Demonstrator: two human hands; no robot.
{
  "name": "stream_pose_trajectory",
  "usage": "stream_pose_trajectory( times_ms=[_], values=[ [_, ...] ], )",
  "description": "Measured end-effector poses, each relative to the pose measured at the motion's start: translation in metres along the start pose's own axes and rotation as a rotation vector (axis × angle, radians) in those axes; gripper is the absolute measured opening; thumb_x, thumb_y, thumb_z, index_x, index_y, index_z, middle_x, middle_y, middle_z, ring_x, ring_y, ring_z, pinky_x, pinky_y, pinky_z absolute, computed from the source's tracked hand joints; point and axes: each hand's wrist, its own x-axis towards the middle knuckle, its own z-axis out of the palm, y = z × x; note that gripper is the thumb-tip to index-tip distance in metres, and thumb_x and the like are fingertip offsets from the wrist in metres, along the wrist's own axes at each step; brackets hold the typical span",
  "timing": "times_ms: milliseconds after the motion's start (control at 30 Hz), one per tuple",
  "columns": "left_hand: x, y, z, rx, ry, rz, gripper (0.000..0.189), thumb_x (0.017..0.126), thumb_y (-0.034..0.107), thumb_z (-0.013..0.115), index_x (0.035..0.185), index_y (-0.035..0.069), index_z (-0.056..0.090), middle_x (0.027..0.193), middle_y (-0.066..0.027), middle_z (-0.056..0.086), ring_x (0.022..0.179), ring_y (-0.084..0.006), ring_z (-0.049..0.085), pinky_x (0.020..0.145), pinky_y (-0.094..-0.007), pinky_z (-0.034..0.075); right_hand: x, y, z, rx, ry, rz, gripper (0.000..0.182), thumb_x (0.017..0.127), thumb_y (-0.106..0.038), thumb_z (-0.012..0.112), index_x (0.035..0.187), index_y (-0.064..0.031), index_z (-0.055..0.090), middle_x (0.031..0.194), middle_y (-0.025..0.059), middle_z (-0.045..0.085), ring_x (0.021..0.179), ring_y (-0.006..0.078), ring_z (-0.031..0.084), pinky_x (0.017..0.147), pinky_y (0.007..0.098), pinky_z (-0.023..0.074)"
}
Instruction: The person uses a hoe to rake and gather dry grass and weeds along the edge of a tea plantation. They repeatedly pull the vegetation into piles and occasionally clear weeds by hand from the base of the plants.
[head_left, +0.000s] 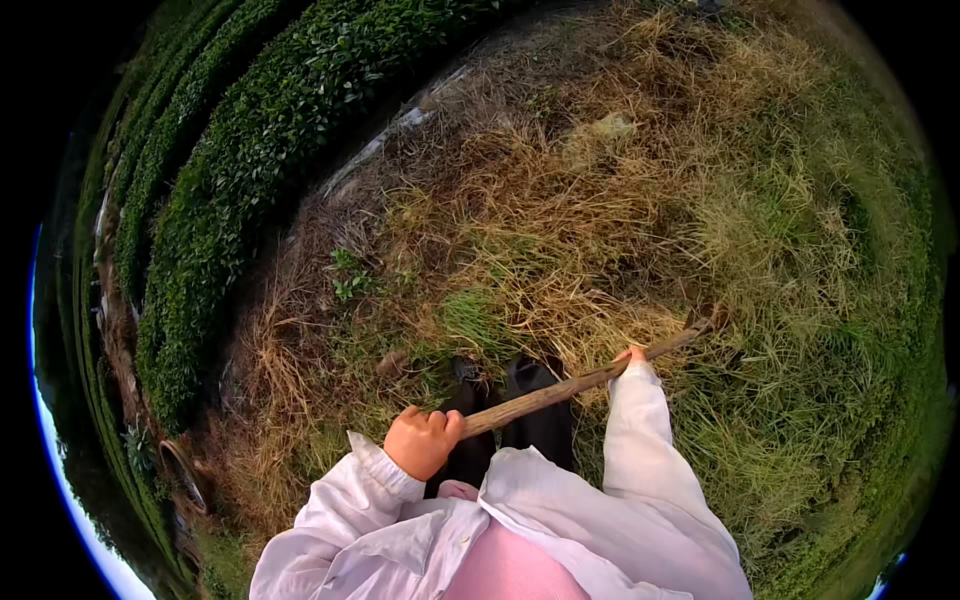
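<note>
A long wooden tool handle (551, 395) slants across my front, rising to the right. My left hand (425, 441) is wrapped around its near end, knuckles up. Further along the shaft, my right hand (636, 355) grips it; the handle hides part of those fingers. At the far right end sits a dark, rusty-looking tool head (707, 311), blurred into the grass, perhaps a hoe's; its shape is hard to make out. Beneath the handle are my dark trouser legs (541, 427), with dry straw-coloured grass (570, 300) in front of my feet.
Trimmed leafy hedge rows (277, 120) curve along the left. A pale strip (375, 146) edges the nearest row. Green grass (795, 420) covers the right side. A small leafy weed (349, 274) grows ahead. At far left lies a tyre-like ring (184, 476).
</note>
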Motion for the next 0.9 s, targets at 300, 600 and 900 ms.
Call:
stream_pose_trajectory(
  times_ms=[300,600,900],
  values=[
    [0.089,0.02,-0.022,0.212,0.306,0.169,0.008,0.064,0.015,0.051,0.062,0.01,0.046,0.057,-0.0006,0.041,0.052,-0.0134,0.045,0.053,-0.0264,0.034,-0.011,0.017,-0.043,0.427,-0.043,-0.036,0.031,0.081,-0.034,0.042,0.061,-0.0115,0.038,0.049,0.0027,0.041,0.047,0.0164,0.042,0.046,0.0285,0.0371],
    [-0.126,-0.116,-0.007,0.077,0.276,-0.462,0.015,0.051,0.01,0.06,0.062,0.01,0.05,0.055,-0.0044,0.046,0.053,-0.0228,0.048,0.052,-0.0325,0.038,-0.186,0.086,0.088,0.537,-0.336,0.214,0.023,0.073,-0.022,0.06,0.066,-0.0066,0.044,0.06,0.0089,0.05,0.06,0.0249,0.051,0.058,0.0398,0.0442],
    [-0.3,-0.043,-0.036,0.184,0.173,-1.017,0.012,0.055,0.008,0.06,0.062,0.008,0.051,0.057,-0.0105,0.051,0.05,-0.0292,0.05,0.045,-0.0371,0.038,-0.22,0.191,0.25,0.054,-0.55,0.418,0.027,0.073,-0.021,0.059,0.055,-0.0105,0.041,0.049,0.0054,0.047,0.049,0.0211,0.048,0.051,0.0375,0.0432]
  ],
)
